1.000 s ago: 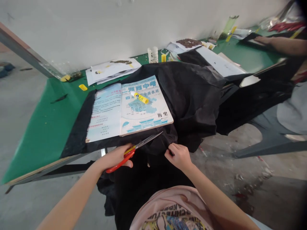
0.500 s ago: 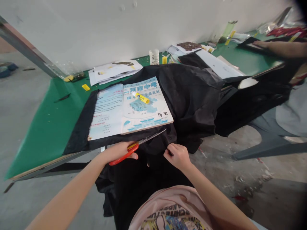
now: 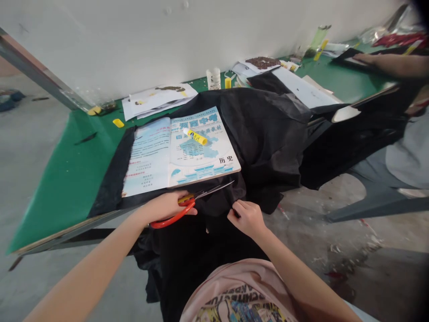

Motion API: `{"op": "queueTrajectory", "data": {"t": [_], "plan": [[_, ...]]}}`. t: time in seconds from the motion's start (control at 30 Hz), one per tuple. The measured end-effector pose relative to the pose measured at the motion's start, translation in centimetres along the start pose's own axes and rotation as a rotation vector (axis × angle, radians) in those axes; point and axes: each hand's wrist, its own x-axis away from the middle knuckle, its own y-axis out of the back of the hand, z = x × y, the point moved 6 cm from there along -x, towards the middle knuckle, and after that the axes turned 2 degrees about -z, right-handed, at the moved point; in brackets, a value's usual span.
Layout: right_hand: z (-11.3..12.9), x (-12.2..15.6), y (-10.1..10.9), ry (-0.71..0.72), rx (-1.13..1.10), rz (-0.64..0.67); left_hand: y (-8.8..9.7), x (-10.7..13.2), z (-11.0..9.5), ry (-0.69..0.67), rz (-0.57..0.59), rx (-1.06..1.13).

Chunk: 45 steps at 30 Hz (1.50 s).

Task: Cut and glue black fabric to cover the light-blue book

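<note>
My left hand (image 3: pixel 170 206) is closed around the handles of red-handled scissors (image 3: pixel 176 216), whose blades point right, over the black cloth (image 3: pixel 268 134) at the table's front edge. Pinched in my right hand (image 3: pixel 247 217) is a fold of that same cloth, just right of the blade tips. The cloth lies under an open book (image 3: pixel 208 156) with a blue and white cover and drapes down in front of me. A yellow glue stick (image 3: pixel 196 136) rests on the book's right side.
Along the back of the green table (image 3: pixel 90 152) lie papers (image 3: pixel 157 100), yellow caps (image 3: pixel 118 123) and a clear plastic cup (image 3: pixel 213 79). At the far right, another person's hand (image 3: pixel 365 58) presses on dark material. A grey stool (image 3: pixel 372 188) stands at right.
The scissors' handles have tilted and shifted slightly, with my left hand a little higher. My right hand keeps hold of the cloth in nearly the same spot.
</note>
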Motion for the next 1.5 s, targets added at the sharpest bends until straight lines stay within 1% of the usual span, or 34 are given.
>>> {"op": "queueTrajectory", "data": {"t": [0.2, 0.4, 0.7, 0.8, 0.93, 1.17, 1.3, 1.43, 1.5], "plan": [[0.1, -0.1, 0.2, 0.004, -0.001, -0.012, 0.3, 0.2, -0.6, 0.020, 0.007, -0.017], [-0.1, -0.1, -0.2, 0.000, 0.005, 0.000, 0.5, 0.3, -1.1, 0.034, -0.029, -0.049], [0.0, 0.3, -0.4, -0.010, -0.009, -0.004, 0.6, 0.2, -1.7, 0.048, -0.042, -0.041], [-0.1, 0.4, -0.2, -0.011, -0.011, 0.000, 0.4, 0.1, -2.0, 0.026, -0.063, -0.017], [0.0, 0.5, 0.0, -0.001, -0.009, 0.000, -0.2, 0.1, -2.0, 0.024, -0.067, 0.001], [0.1, 0.9, -0.1, 0.024, -0.012, 0.016, -1.5, 0.4, -1.8, 0.038, -0.017, 0.013], [0.2, 0.8, 0.0, 0.025, -0.008, 0.018, -1.7, 0.6, -1.8, 0.055, -0.012, -0.011], [0.3, 0.6, 0.1, 0.033, -0.009, 0.016, -1.8, 1.1, -2.4, 0.010, 0.030, -0.058], [0.4, 0.6, 0.1, 0.036, -0.009, 0.016, -1.8, 1.3, -2.8, -0.011, 0.015, -0.083]]}}
